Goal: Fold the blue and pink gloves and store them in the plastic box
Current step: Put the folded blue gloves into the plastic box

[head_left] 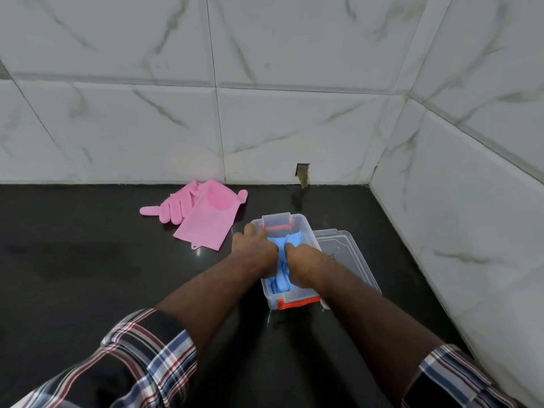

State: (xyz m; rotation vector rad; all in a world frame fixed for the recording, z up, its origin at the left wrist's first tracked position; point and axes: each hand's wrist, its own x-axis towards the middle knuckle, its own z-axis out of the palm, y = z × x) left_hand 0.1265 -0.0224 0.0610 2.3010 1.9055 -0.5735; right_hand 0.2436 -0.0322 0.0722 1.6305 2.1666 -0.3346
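Blue silicone gloves (282, 262) lie bunched inside the clear rectangular plastic box with orange latches (294, 298), which stands on the black polished countertop (88, 260) near the corner of the white marble-patterned wall tiles (294, 128). Both hands are down in the box: the left hand (255, 251) presses on the blue material with its fingers reaching toward the far rim, and the right hand (304, 265) appears to have its fingers curled into the folds, though the exact hold is hidden.

The gloves look soft, limp and springy, likely to unfold unless pressed flat; they are best taken at the cuff or across the folded middle.

Two pink silicone gloves with bristled palms (200, 214) lie overlapped on the counter behind and to the left of the box, untouched. One box is present, with one clear lid (347, 254) lying just beside it on its right. How many blue gloves there are cannot be told.
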